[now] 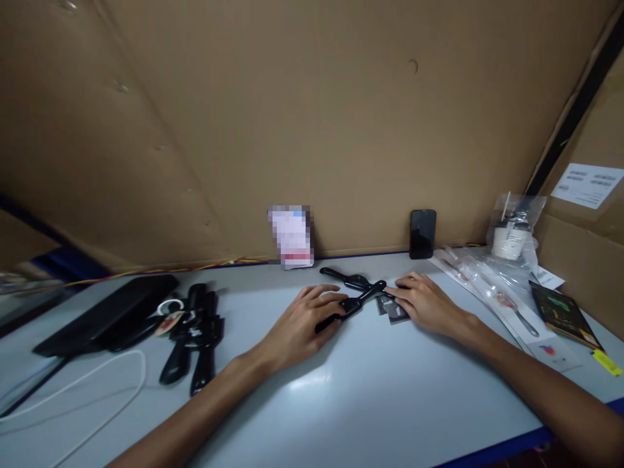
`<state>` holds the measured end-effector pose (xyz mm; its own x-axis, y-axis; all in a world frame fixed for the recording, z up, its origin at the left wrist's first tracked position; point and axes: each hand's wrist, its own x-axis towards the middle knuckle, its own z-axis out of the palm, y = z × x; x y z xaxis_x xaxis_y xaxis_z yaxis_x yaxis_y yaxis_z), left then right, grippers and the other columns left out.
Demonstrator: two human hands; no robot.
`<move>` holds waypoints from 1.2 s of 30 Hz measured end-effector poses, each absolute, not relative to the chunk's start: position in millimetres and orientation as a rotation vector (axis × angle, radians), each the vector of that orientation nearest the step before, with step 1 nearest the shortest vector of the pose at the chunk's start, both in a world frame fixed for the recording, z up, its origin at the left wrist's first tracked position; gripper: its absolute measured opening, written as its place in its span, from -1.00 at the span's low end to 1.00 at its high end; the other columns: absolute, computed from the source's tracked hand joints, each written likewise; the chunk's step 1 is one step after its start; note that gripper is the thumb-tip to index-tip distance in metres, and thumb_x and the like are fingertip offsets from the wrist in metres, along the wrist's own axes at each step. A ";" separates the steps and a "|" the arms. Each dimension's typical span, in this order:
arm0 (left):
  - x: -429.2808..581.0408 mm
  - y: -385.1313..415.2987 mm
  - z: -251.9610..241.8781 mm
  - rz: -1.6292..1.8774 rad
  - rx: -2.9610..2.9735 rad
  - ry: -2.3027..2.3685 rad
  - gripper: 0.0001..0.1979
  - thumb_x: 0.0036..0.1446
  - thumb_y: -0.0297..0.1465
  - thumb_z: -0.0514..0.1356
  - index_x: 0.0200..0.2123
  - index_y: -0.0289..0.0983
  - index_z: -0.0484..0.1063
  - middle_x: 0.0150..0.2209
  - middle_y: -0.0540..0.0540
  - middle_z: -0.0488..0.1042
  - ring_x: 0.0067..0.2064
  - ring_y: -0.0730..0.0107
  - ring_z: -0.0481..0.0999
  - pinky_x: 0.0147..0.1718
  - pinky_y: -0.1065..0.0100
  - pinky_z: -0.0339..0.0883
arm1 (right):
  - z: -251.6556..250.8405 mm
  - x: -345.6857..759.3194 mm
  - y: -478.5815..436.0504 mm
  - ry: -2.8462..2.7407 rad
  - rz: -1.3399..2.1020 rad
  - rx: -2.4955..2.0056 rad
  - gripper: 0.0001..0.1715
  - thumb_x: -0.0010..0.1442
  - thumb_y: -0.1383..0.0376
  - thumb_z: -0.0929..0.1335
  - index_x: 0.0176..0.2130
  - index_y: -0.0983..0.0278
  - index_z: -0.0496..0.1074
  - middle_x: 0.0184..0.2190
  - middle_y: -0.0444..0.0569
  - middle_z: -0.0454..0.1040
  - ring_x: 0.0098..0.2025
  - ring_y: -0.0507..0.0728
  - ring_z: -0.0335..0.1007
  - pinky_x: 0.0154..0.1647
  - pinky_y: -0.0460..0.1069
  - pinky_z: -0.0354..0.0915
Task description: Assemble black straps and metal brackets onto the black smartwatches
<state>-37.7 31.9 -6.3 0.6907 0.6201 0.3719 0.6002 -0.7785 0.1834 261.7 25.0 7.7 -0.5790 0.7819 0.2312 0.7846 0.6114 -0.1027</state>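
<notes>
My left hand (312,318) curls over the wide end of a black handled tool (361,299) that looks like a brush. The tool slants up to the right, and its narrow handle end points at my right hand (423,300). Behind it lies a second, similar black tool (344,277), and the two cross near the handle end. With bent fingers, my right hand rests by that crossing, over some small dark flat pieces (397,311). What its fingers hold, if anything, is hidden.
Several black handled tools (197,338) lie bunched at left beside a black flat case (107,315) and a white cable (143,370). A blurred-out upright sheet (294,237) and a phone (422,234) lean on the cardboard wall. At right are packaged utensils (497,292) and a bagged cup (509,240).
</notes>
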 end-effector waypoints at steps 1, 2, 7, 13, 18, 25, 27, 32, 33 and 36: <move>-38.2 32.2 -6.3 0.638 2.846 1.011 -0.78 0.29 -0.46 0.14 -0.10 -0.17 0.56 0.13 -0.09 0.55 0.24 0.02 0.39 0.15 -0.10 0.29 | 6.7 264.1 26.7 -2.588 -0.048 -1.309 -0.56 0.45 0.34 0.23 0.22 0.16 0.47 0.02 0.11 0.53 0.11 0.25 0.31 0.09 0.12 0.27; -38.5 32.5 -6.8 0.632 2.846 0.996 -0.77 0.29 -0.45 0.15 -0.07 -0.16 0.56 0.15 -0.09 0.54 0.24 0.03 0.38 0.15 -0.11 0.29 | 5.8 266.5 28.4 -2.583 -0.087 -1.354 -0.55 0.46 0.33 0.22 0.23 0.16 0.45 0.07 0.13 0.51 0.16 0.27 0.29 0.11 0.15 0.26; -38.3 32.1 -10.8 0.681 2.886 0.982 -0.69 0.30 -0.51 0.11 -0.05 -0.14 0.60 0.20 -0.13 0.49 0.25 -0.01 0.36 0.11 -0.15 0.34 | 3.4 275.0 35.3 -2.464 -0.266 -1.608 -0.48 0.46 0.34 0.19 0.33 0.30 0.32 0.29 0.26 0.32 0.30 0.37 0.21 0.23 0.24 0.21; -34.9 28.0 -16.3 0.679 2.862 1.011 -0.62 0.37 -0.47 0.05 0.08 -0.10 0.57 0.30 -0.18 0.35 0.29 0.00 0.35 0.18 -0.13 0.39 | 11.8 272.9 35.3 -2.359 -0.212 -1.568 -0.56 0.48 0.31 0.16 0.17 0.36 0.44 0.21 0.21 0.43 0.28 0.30 0.26 0.21 0.17 0.29; -28.4 23.7 -22.3 0.520 2.874 1.055 -0.53 0.43 -0.20 0.08 0.32 -0.15 0.34 0.49 -0.16 -0.01 0.47 -0.03 0.08 0.38 -0.16 0.11 | 13.1 268.7 26.6 -2.487 -0.067 -1.567 -0.46 0.48 0.17 0.22 0.32 0.36 0.32 0.37 0.26 0.23 0.43 0.38 0.08 0.34 0.24 0.20; -20.2 21.1 -20.7 0.433 2.856 1.195 -0.47 0.45 -0.14 0.04 0.39 -0.15 0.22 0.51 -0.17 -0.17 0.50 -0.07 -0.09 0.40 -0.20 -0.01 | 10.6 265.1 14.6 -2.539 0.208 -1.672 -0.16 0.45 0.03 0.26 0.47 0.40 0.00 0.48 0.32 -0.12 0.51 0.47 -0.25 0.43 0.39 -0.01; -20.1 20.6 -17.9 0.530 2.862 1.158 -0.50 0.45 -0.20 0.04 0.36 -0.21 0.26 0.49 -0.23 -0.05 0.49 -0.02 -0.01 0.39 -0.21 0.03 | 11.6 261.9 10.6 -2.554 0.186 -1.628 -0.20 0.44 0.04 0.27 0.46 0.38 0.05 0.47 0.32 -0.09 0.50 0.47 -0.21 0.42 0.39 0.00; -20.8 18.4 -14.3 0.586 2.912 0.977 -0.60 0.42 -0.28 0.10 0.26 -0.17 0.40 0.40 -0.19 0.23 0.45 0.05 0.13 0.37 -0.22 0.10 | 14.4 254.5 -2.1 -2.597 0.140 -1.497 -0.25 0.42 0.04 0.31 0.44 0.26 0.14 0.47 0.28 -0.05 0.50 0.51 -0.21 0.41 0.46 -0.03; -20.3 17.9 -15.0 0.535 2.916 0.985 -0.58 0.43 -0.26 0.10 0.29 -0.15 0.37 0.42 -0.19 0.20 0.47 0.04 0.09 0.37 -0.23 0.09 | 15.4 253.2 -5.2 -2.612 0.169 -1.497 -0.24 0.42 0.02 0.30 0.44 0.24 0.13 0.48 0.28 -0.07 0.50 0.53 -0.22 0.39 0.49 -0.05; -17.0 17.2 -18.6 0.392 2.901 1.103 -0.53 0.46 -0.19 0.03 0.36 -0.12 0.27 0.47 -0.22 0.04 0.49 -0.02 -0.03 0.37 -0.24 0.02 | 18.8 248.3 -14.5 -2.649 0.280 -1.573 -0.25 0.43 -0.01 0.27 0.45 0.20 0.12 0.49 0.28 -0.14 0.49 0.58 -0.29 0.35 0.59 -0.12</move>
